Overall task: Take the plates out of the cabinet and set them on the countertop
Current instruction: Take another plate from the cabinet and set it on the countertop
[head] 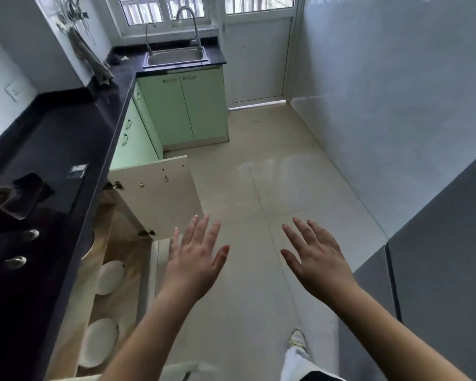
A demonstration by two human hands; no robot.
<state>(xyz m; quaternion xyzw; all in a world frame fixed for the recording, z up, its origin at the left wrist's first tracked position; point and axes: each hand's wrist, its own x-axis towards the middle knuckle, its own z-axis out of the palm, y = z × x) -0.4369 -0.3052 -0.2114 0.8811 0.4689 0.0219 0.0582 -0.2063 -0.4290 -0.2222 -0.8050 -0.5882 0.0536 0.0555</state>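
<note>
Black countertop (52,138) above open cabinet (121,270) with plates (111,276); left hand (194,259) and right hand (314,257) fingers spread, empty.

Soft daylight from window (162,9), floor (272,171) glare, wide-angle edge bending

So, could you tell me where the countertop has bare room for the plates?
The dark countertop is bare along the stretch between the wall socket and the small packet, running toward the sink. It is crowded near the stove, with its burner and knobs. Both plates sit in the open cabinet.
</note>
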